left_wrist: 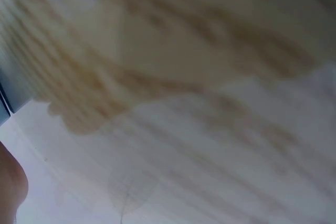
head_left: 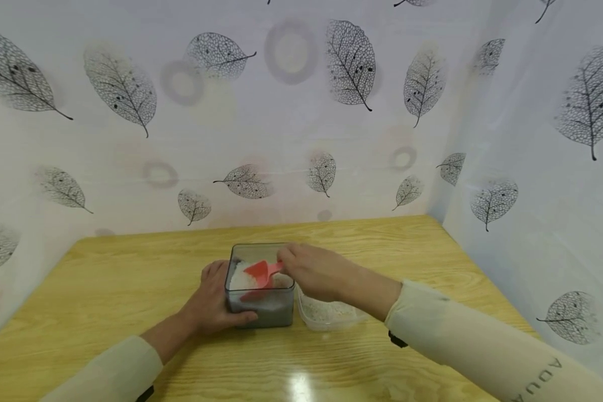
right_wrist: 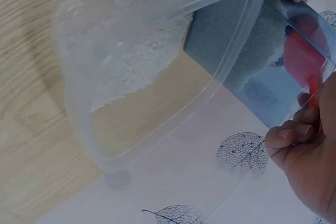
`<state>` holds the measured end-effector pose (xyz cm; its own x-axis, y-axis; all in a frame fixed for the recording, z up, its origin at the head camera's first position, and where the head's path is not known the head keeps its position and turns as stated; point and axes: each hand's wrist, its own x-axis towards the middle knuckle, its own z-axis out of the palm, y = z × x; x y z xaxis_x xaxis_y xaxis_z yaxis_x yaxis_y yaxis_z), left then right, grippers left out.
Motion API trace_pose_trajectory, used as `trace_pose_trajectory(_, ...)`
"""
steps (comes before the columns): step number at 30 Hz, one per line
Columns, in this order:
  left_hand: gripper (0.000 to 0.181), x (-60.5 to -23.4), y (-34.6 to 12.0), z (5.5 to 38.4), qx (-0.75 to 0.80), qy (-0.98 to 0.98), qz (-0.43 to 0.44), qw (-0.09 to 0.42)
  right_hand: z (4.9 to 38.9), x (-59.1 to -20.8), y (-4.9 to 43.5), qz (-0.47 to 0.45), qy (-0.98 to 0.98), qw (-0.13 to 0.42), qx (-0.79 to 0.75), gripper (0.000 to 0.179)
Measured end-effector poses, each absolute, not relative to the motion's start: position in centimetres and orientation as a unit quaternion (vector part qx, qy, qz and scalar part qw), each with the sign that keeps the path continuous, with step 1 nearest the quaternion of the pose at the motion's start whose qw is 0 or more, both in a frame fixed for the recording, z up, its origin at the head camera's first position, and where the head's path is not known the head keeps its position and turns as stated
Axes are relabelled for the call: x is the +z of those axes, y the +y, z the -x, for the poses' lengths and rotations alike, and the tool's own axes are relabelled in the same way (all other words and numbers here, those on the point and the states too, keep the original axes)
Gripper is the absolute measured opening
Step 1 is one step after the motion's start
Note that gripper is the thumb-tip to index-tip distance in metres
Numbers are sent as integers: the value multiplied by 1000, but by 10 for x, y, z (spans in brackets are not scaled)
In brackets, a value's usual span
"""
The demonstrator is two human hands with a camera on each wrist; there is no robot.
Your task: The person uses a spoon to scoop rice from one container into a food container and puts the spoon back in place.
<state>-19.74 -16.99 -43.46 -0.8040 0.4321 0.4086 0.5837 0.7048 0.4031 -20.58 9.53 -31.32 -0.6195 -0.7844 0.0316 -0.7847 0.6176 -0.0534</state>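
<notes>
A see-through grey square container stands on the table, with white rice inside. My left hand holds it from the left, thumb along the front wall and fingers toward the back. Over the container's right rim, my right hand grips the handle of a red scoop, whose bowl is inside the container close over the rice. Through the grey wall, the scoop also shows in the right wrist view. Only a blurred bit of hand appears in the left wrist view.
Just right of the grey container sits a clear plastic tub with rice, partly under my right forearm. The wooden table ends at white leaf-print sheeting at the back and right.
</notes>
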Motion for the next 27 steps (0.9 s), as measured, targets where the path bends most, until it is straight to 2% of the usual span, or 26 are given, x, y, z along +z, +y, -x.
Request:
trace_pose_trajectory(8, 107, -434, -169, 197, -259, -917, 273, 132, 207, -322, 111, -432, -898, 15, 84, 16)
trace_pose_trajectory(16, 106, -436, -170, 199, -257, -912, 283, 146, 209, -328, 121, -440, -889, 54, 116, 21)
trace_pose_trajectory(27, 103, -439, -171, 200, -260, -909, 288, 150, 213, -329, 131, -433, -886, 66, 152, 20)
